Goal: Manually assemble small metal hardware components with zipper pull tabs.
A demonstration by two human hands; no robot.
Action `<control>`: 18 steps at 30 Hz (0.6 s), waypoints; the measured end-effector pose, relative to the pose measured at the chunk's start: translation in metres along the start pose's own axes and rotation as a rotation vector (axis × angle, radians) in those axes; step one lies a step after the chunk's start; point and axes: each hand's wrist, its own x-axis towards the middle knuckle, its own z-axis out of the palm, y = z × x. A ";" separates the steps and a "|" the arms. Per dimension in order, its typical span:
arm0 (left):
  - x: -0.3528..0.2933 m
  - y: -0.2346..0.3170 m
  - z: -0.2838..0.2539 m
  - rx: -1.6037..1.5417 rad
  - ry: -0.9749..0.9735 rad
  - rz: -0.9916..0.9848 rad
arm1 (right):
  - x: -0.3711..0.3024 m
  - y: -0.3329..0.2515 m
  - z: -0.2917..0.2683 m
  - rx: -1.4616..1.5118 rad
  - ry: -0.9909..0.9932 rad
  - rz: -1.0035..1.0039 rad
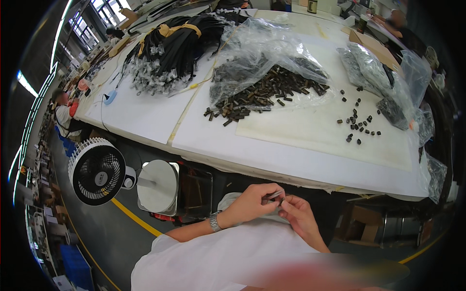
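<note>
Both hands meet in front of my body, below the near edge of the table. My left hand (253,202), with a metal watch on its wrist, is closed on a slim silvery piece (274,195) whose kind I cannot make out. Against it, my right hand (299,216) pinches a small dark piece (281,201), mostly hidden by the fingers. On the table, a heap of short dark brown tubes (272,87) spills from a clear plastic bag (262,41). Several small black pieces (358,127) lie scattered to the right.
A tied bundle of black straps (182,46) with clear-wrapped ends lies at the far left of the white table (204,138). Plastic bags (376,72) sit at the right. A fan (99,174) and a round white stool (158,186) stand left of me. Another person (65,116) sits far left.
</note>
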 end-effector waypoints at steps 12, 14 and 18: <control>0.008 -0.024 0.021 0.065 0.191 0.132 | 0.005 0.008 -0.009 -0.081 0.095 -0.043; 0.010 -0.023 0.016 0.105 0.157 0.185 | 0.006 0.008 -0.011 -0.011 0.081 -0.052; 0.001 -0.032 0.015 0.233 0.341 0.169 | 0.009 0.014 -0.004 -0.082 0.092 -0.026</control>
